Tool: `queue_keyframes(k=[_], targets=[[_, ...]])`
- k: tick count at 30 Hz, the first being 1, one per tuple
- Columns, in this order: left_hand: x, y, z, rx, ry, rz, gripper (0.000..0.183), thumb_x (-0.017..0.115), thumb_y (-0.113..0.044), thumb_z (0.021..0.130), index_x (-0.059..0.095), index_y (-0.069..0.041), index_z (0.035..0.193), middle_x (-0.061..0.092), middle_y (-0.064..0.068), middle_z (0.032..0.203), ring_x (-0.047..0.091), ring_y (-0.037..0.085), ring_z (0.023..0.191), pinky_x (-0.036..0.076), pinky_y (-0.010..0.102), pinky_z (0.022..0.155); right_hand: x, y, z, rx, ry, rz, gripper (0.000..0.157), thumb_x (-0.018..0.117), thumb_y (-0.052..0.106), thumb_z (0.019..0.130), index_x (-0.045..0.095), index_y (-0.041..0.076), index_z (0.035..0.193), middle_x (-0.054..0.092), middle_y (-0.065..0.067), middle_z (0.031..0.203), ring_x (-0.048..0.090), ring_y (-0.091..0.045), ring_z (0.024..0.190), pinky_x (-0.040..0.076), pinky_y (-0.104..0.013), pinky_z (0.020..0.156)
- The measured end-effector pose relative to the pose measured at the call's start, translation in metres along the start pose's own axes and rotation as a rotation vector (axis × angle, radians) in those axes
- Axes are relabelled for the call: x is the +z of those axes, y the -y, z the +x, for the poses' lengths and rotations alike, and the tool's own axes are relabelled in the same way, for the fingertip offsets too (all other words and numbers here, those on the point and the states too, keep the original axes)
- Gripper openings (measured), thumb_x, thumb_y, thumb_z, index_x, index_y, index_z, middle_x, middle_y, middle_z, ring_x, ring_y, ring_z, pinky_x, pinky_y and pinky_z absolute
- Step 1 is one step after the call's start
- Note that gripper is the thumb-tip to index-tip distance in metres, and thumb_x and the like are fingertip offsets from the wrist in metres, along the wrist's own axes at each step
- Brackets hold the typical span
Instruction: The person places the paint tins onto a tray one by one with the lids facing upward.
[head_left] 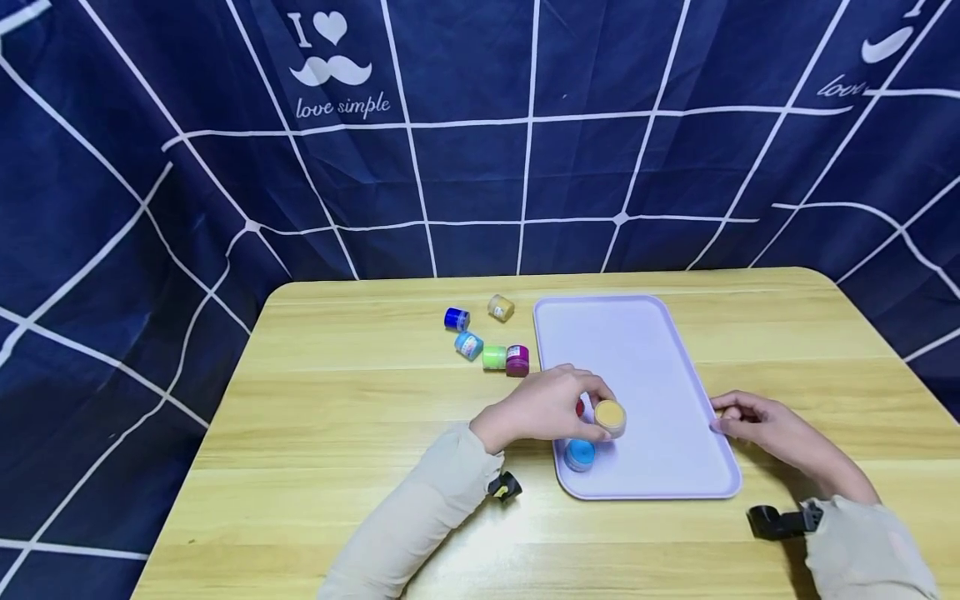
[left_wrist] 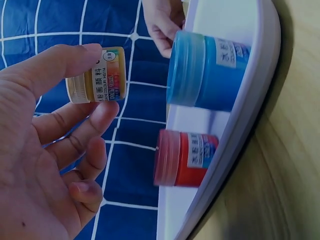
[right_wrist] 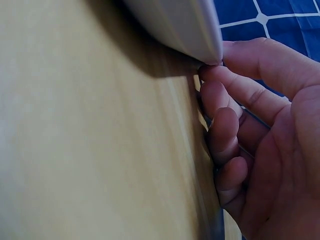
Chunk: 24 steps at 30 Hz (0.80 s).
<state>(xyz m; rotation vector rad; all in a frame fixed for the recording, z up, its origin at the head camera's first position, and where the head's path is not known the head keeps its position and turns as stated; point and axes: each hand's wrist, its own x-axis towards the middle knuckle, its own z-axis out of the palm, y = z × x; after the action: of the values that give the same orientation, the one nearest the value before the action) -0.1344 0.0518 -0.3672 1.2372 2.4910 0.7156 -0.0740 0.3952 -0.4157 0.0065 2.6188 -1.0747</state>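
My left hand [head_left: 551, 404] pinches a small paint jar with yellow-ochre paint [left_wrist: 110, 75] between thumb and fingertips, held above the left part of the lilac tray [head_left: 645, 358]. Below it on the tray stand a blue paint jar [head_left: 580, 455] and a red paint jar [left_wrist: 185, 157]; in the head view the left hand hides most of the red one. At the tray's right edge, my right hand [head_left: 772, 429] pinches the rim [right_wrist: 215, 47] between thumb and index finger. Its other fingers are curled close to the tabletop.
Left of the tray lie several more paint jars: dark blue [head_left: 457, 319], tan [head_left: 501, 307], light blue [head_left: 468, 345], green [head_left: 494, 358] and purple [head_left: 517, 361]. The wooden table [head_left: 360, 417] meets a dark blue checked curtain [head_left: 472, 175] at the back.
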Motion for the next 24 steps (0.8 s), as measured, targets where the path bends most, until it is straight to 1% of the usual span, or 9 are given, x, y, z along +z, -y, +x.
queue_keyframes(k=[6,10,15,24], targets=[[0.008,-0.005,0.007,0.005,0.021,0.048,0.041,0.076,-0.048,0.078,0.067,-0.03,0.114,0.06,-0.02,0.093,0.048,-0.001,0.087,0.037,0.014,0.066,0.0,0.0,0.0,0.007,0.001,0.0,0.039,0.058,0.027,0.096,0.056,0.0,0.124,0.053,0.004,0.085,0.046,-0.007,0.073,0.037,-0.024,0.062],[0.014,-0.008,0.011,0.008,0.041,0.097,0.04,0.075,-0.052,0.077,0.067,-0.033,0.112,0.058,-0.02,0.091,0.046,0.0,0.085,0.037,0.014,0.065,0.0,0.001,0.0,0.006,0.0,0.003,0.039,0.058,0.027,0.096,0.056,-0.001,0.124,0.054,0.004,0.085,0.046,-0.007,0.073,0.038,-0.024,0.062],[0.021,-0.01,0.014,0.022,0.071,0.141,0.041,0.075,-0.055,0.076,0.069,-0.034,0.111,0.057,-0.017,0.09,0.045,0.001,0.083,0.036,0.015,0.063,0.0,0.001,0.0,-0.01,-0.007,0.005,0.038,0.058,0.026,0.096,0.056,-0.001,0.123,0.054,0.005,0.084,0.047,-0.006,0.073,0.038,-0.024,0.062],[0.03,-0.014,0.019,0.043,0.094,0.209,0.042,0.074,-0.059,0.074,0.07,-0.036,0.11,0.057,-0.015,0.093,0.043,0.003,0.082,0.033,0.013,0.067,0.0,0.002,0.0,-0.006,-0.008,0.014,0.038,0.059,0.025,0.096,0.056,-0.002,0.123,0.053,0.005,0.084,0.047,-0.007,0.072,0.038,-0.024,0.062]])
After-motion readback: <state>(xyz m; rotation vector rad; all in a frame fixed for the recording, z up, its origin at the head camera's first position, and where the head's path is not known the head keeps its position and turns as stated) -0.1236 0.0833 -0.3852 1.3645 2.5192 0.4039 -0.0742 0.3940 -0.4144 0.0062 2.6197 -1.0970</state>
